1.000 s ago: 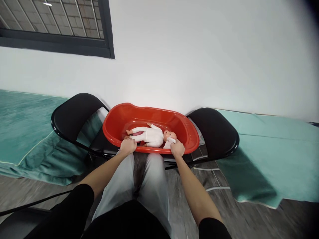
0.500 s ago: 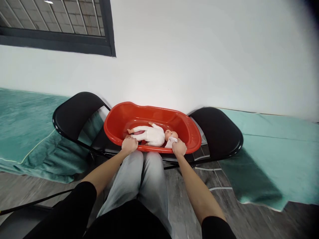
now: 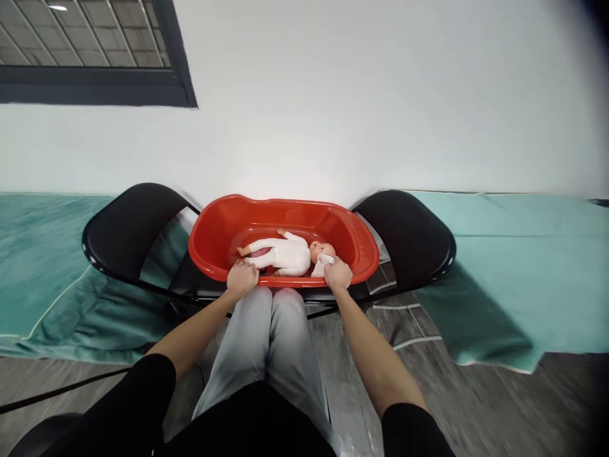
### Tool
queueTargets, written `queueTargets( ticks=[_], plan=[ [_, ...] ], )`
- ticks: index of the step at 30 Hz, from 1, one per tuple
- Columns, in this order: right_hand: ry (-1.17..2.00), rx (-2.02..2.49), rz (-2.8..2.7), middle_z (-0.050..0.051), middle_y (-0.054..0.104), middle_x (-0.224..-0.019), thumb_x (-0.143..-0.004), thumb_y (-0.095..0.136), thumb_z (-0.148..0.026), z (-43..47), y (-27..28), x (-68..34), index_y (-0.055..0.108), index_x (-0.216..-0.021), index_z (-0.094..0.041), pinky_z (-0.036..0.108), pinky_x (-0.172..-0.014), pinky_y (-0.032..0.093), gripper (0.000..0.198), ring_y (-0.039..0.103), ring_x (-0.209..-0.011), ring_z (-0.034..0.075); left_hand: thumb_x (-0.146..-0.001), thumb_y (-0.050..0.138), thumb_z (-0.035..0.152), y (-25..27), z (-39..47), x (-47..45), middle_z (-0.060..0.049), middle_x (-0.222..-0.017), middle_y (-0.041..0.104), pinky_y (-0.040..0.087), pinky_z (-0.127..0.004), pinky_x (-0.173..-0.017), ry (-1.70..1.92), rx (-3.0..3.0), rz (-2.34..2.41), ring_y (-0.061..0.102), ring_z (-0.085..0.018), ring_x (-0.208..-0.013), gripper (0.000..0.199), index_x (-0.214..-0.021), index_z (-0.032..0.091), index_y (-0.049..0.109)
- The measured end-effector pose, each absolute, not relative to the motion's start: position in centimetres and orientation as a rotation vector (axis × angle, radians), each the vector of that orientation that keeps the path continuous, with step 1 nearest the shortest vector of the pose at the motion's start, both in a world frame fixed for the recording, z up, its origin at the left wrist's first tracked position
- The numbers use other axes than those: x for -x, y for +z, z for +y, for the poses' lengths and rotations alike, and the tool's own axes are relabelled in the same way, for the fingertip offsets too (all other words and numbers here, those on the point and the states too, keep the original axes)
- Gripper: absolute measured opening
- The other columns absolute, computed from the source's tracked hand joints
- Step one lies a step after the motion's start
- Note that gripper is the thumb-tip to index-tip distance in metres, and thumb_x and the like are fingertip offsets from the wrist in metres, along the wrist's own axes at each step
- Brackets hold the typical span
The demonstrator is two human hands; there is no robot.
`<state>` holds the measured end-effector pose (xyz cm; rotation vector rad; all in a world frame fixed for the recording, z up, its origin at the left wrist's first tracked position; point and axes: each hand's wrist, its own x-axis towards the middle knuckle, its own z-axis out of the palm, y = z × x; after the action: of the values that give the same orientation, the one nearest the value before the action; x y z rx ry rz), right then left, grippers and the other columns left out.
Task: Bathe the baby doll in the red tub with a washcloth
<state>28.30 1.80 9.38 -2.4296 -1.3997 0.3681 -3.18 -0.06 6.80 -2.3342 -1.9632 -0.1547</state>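
A red baby bathtub rests on black chair seats in front of my knees. Inside it lies a baby doll on its back, in a white suit, head to the right. My left hand is closed over the tub's near rim by the doll's feet. At the doll's head, my right hand is closed on a small white cloth, against the same rim. Part of the cloth hangs on the inner side, touching or very near the head; which, I cannot tell.
Black folding chairs stand at the tub's left and right ends. Green-covered surfaces extend on both sides. A white wall rises close behind, with a barred window upper left.
The camera view has turned slightly, so the tub and chairs appear a little further left. Both hands keep their places at the rim, and the doll lies as before.
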Motion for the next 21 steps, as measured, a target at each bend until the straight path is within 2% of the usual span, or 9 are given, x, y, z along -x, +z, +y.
queueTargets(
  ticks=[5, 11, 21],
  plan=[
    [0.345, 2.448, -1.410, 0.022, 0.076, -0.114, -0.102, 0.047, -0.045, 1.8, 9.2, -28.4, 0.074, -0.121, -0.014, 0.036, -0.097, 0.052, 0.045, 0.073, -0.111, 0.030, -0.100, 0.039, 0.026, 6.3, -0.2, 3.2, -0.015, -0.106, 0.075, 0.049, -0.037, -0.090, -0.154, 2.357, -1.932, 0.068, -0.029, -0.106, 0.039, -0.104, 0.012, 0.076],
    [0.340, 2.469, -1.412, 0.019, 0.077, -0.112, -0.102, 0.044, -0.052, 2.0, 9.2, -28.4, 0.075, -0.117, -0.017, 0.038, -0.094, 0.053, 0.049, 0.073, -0.109, 0.032, -0.101, 0.037, 0.025, 5.5, -0.5, 3.4, -0.014, -0.100, 0.076, 0.047, -0.041, -0.087, -0.220, 2.375, -1.862, 0.066, -0.031, -0.100, 0.040, -0.101, 0.012, 0.075],
    [0.347, 2.536, -1.406, 0.019, 0.077, -0.112, -0.104, 0.043, -0.050, 1.7, 9.7, -28.2, 0.075, -0.118, -0.018, 0.035, -0.092, 0.052, 0.047, 0.074, -0.108, 0.029, -0.101, 0.040, 0.024, 5.5, -1.6, 3.9, -0.010, -0.099, 0.076, 0.046, -0.042, -0.090, -0.293, 2.480, -1.747, 0.066, -0.029, -0.099, 0.038, -0.095, 0.016, 0.076]
  ],
)
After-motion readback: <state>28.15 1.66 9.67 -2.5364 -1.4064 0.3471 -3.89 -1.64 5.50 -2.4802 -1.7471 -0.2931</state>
